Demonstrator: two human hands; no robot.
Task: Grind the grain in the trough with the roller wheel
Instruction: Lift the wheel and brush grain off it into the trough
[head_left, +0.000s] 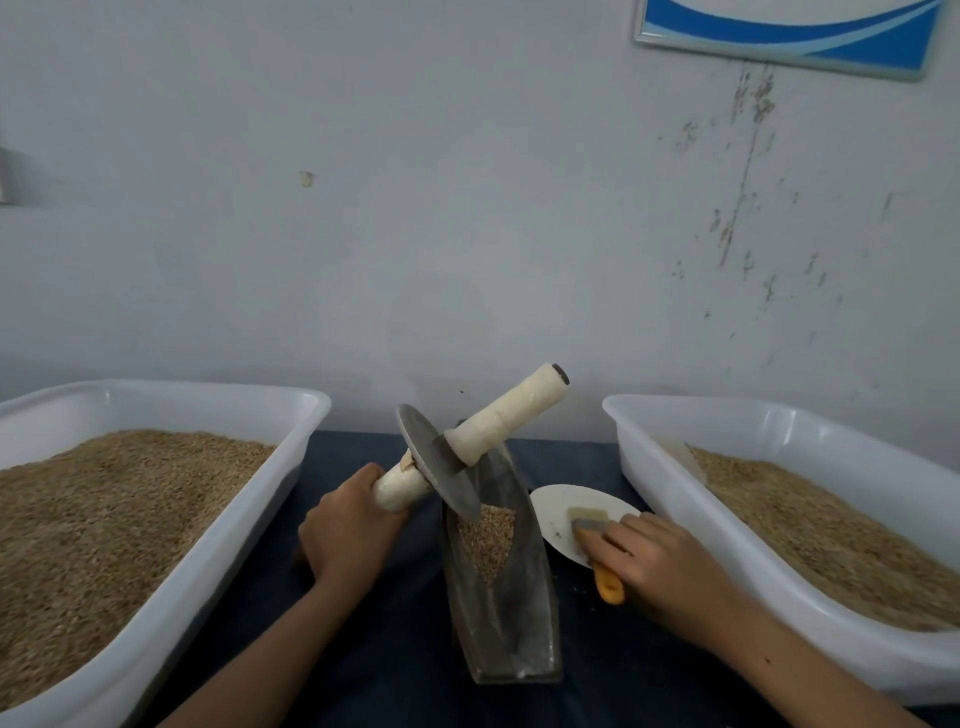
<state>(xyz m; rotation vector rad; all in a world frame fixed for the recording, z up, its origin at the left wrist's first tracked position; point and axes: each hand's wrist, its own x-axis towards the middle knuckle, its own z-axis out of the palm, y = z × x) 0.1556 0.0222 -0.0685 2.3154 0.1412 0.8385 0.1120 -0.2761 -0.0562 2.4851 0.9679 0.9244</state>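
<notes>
A narrow dark metal trough stands lengthwise on the dark cloth in the middle, with a small heap of grain in it. The roller wheel, a grey metal disc on a pale axle handle, is tilted, its lower rim touching the grain. My left hand grips the left end of the axle; the right end sticks up free. My right hand rests on a brush with an orange handle, whose bristles lie on a small white plate right of the trough.
Two large white plastic tubs hold grain: one at the left, one at the right. A pale wall rises right behind the table. The trough sits in the narrow gap between the tubs.
</notes>
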